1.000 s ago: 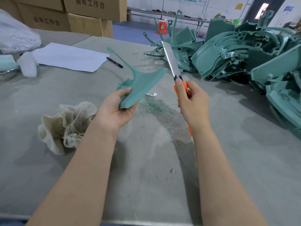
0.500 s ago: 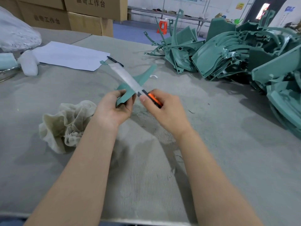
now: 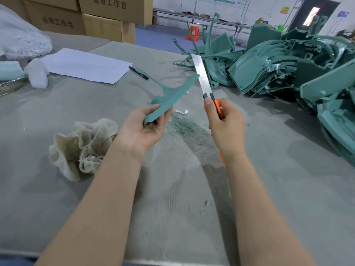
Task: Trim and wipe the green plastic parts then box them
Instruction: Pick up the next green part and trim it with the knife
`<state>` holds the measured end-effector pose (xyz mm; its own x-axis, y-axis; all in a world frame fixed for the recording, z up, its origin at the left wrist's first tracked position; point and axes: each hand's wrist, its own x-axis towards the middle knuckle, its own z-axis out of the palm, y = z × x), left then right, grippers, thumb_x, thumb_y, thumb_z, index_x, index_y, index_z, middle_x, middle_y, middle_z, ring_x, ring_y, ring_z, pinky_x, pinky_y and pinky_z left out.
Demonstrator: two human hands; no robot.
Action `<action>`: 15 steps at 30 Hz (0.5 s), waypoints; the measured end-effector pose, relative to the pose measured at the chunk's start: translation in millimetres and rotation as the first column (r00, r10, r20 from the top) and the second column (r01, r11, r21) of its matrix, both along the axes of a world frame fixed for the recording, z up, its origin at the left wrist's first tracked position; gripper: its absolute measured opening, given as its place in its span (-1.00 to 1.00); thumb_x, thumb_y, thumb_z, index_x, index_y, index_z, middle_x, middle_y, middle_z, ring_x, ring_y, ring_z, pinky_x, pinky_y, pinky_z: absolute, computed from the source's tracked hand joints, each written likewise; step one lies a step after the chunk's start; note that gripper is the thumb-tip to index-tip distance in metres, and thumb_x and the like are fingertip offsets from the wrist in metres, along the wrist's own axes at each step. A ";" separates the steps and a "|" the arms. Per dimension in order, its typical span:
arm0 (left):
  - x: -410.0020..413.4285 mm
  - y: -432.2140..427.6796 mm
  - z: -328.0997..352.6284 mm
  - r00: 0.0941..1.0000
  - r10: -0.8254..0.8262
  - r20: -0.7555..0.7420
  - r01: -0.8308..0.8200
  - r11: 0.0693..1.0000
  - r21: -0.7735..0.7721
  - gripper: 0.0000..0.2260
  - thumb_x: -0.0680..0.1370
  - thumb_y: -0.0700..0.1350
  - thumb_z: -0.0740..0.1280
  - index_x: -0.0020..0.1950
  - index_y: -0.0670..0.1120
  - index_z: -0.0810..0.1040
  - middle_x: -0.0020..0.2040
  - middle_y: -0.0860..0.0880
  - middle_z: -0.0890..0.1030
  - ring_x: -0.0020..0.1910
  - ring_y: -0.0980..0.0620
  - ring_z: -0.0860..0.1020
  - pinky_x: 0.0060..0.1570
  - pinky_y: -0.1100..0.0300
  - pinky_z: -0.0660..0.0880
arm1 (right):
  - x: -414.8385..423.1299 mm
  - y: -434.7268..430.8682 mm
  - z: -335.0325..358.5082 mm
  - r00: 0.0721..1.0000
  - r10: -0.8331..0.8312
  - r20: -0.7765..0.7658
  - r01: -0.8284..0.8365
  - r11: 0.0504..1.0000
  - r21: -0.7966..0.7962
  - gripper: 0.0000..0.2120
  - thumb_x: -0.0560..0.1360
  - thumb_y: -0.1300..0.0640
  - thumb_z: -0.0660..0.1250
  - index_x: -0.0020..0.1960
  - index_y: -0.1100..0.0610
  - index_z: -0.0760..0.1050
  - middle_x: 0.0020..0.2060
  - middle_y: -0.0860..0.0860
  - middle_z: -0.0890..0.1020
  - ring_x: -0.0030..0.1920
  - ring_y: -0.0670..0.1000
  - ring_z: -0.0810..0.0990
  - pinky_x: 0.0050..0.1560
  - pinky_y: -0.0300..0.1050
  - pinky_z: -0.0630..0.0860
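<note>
Trimming stage. Left hand point(image 3: 142, 129) grips green part point(image 3: 172, 95) by its broad end, exposing its edge; right hand point(image 3: 224, 121) grasps knife point(image 3: 201, 77), blade angled away.

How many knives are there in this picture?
1: the orange-handled, long-bladed utility knife, gripped in the right hand, blade pointing away toward the piled green plastic parts. Others may hide under that pile.
</note>
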<state>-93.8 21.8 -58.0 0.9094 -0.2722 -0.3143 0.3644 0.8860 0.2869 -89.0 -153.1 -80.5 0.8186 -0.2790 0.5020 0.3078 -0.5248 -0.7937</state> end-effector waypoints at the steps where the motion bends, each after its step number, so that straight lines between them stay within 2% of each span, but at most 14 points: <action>1: 0.3 0.0 -0.2 1.000 -0.005 -0.005 0.005 1.000 -0.007 -0.82 0.57 -0.34 0.18 -0.17 -0.31 0.53 -0.26 -0.23 0.64 -0.17 -0.13 0.64 -0.47 0.32 0.55 | 0.6 1.4 -1.1 1.000 0.010 -0.003 -0.010 1.000 0.004 -0.60 0.51 -0.22 0.25 -0.35 0.02 0.33 -0.52 -0.07 0.32 -0.35 0.26 0.47 -0.36 0.13 0.44; 5: -0.3 1.6 -0.8 1.000 -0.020 0.000 0.020 1.000 -0.011 -0.87 0.55 -0.34 0.19 -0.07 -0.29 0.53 -0.10 -0.21 0.64 -0.26 -0.12 0.67 -0.47 0.33 0.54 | -0.2 4.3 -1.5 0.998 0.054 0.016 -0.054 0.998 0.014 -0.55 0.49 -0.24 0.22 -0.23 0.16 0.44 -0.43 0.21 0.44 -0.34 0.27 0.45 -0.40 0.14 0.46; 9: -0.2 0.1 0.3 1.000 -0.029 0.003 0.029 1.000 -0.002 -0.86 0.56 -0.35 0.18 -0.10 -0.30 0.52 -0.10 -0.22 0.63 -0.32 -0.12 0.67 -0.47 0.33 0.54 | -1.2 4.2 -0.9 0.999 0.049 0.024 -0.050 0.998 0.030 -0.54 0.53 -0.19 0.23 -0.20 0.23 0.42 -0.38 0.28 0.45 -0.34 0.28 0.44 -0.38 0.15 0.45; 15: 1.6 1.5 -0.5 1.000 -0.011 -0.003 0.011 1.000 0.002 -0.86 0.56 -0.34 0.18 -0.12 -0.30 0.52 -0.15 -0.23 0.64 -0.28 -0.13 0.67 -0.49 0.32 0.54 | -0.9 3.7 2.7 0.999 -0.006 0.041 0.002 0.996 0.093 -0.49 0.54 -0.19 0.22 -0.19 0.30 0.39 -0.34 0.35 0.44 -0.34 0.29 0.42 -0.35 0.16 0.44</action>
<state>-92.2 23.3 -58.5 0.9054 -0.2811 -0.3180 0.3747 0.8814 0.2876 -90.0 -149.4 -77.8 0.7966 -0.3295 0.5068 0.3391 -0.4505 -0.8259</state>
